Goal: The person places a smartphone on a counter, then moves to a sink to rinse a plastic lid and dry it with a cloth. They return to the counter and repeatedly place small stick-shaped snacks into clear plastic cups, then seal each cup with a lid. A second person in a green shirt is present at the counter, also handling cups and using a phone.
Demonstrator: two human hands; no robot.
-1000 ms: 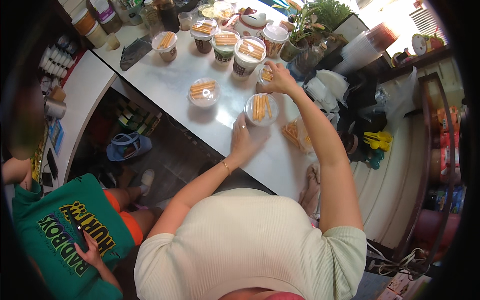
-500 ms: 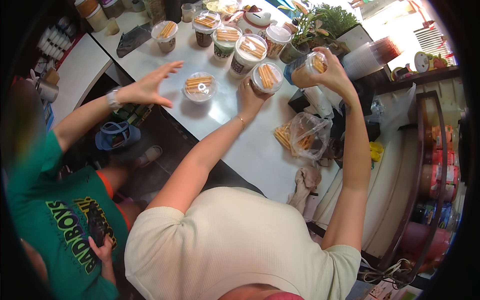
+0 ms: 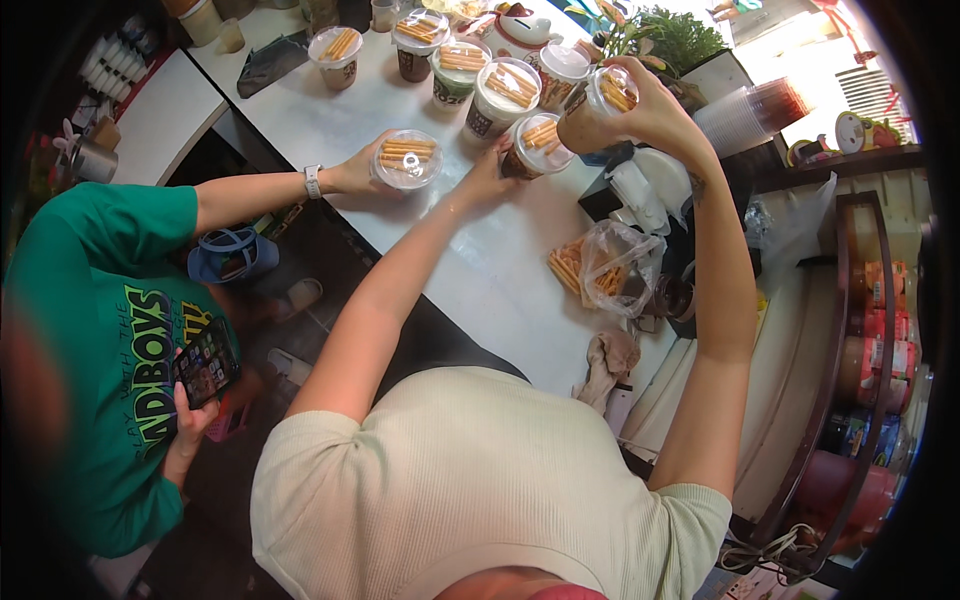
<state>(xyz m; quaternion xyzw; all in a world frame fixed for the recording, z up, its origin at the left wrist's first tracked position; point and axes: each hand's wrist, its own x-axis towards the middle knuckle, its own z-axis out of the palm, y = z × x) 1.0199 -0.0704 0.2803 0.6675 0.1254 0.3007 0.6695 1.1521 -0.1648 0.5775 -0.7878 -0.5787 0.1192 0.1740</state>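
Note:
My left hand (image 3: 484, 180) is wrapped round the side of a lidded plastic cup (image 3: 540, 146) with wafer sticks under its clear lid; the cup stands on the white counter (image 3: 470, 270). Above the counter, tilted, hangs another such dessert cup (image 3: 588, 118), gripped from the right by my right hand (image 3: 662, 118). More lidded cups stand behind, the nearest being a cup with a dark printed side (image 3: 497, 112). To the left, a co-worker's hand (image 3: 362, 172) holds a separate lidded cup (image 3: 407, 165) by its side.
A clear plastic bag of wafer sticks (image 3: 600, 265) lies right of centre. Stacked clear cups (image 3: 745, 115), potted plants (image 3: 670, 45) and a white ceramic figure (image 3: 520, 35) line the back. The co-worker in green holds a phone (image 3: 207, 362). A crumpled cloth (image 3: 608, 365) lies near me.
My right hand has brought its cup left, closer to the other cups. The co-worker's open hand has reached right and closed on a cup. The co-worker's phone now faces up.

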